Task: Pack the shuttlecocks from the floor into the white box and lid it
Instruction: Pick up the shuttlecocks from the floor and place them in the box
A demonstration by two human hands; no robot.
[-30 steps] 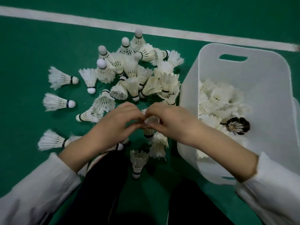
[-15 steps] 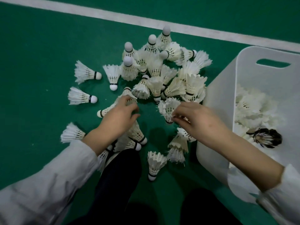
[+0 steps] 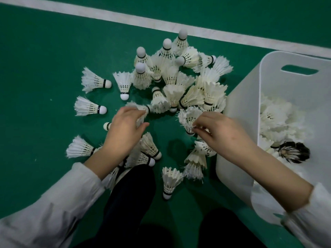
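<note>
Hands have parted; left hand (image 3: 125,131) curls round a shuttlecock (image 3: 136,106); right hand (image 3: 222,130) pinches a frayed shuttlecock (image 3: 188,117); feathers look light and brittle, so grip by the cork.

The person wears white long sleeves (image 3: 53,208) pushed up the forearms and dark trousers (image 3: 130,203).

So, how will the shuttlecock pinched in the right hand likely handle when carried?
Probably very light: the right hand holds the shuttlecock with a mere fingertip pinch. Its feather skirt looks frayed, with barbs sticking out, so likely fragile if squeezed. Dropped, it would probably tip onto its side, as many on the floor lie.
</note>
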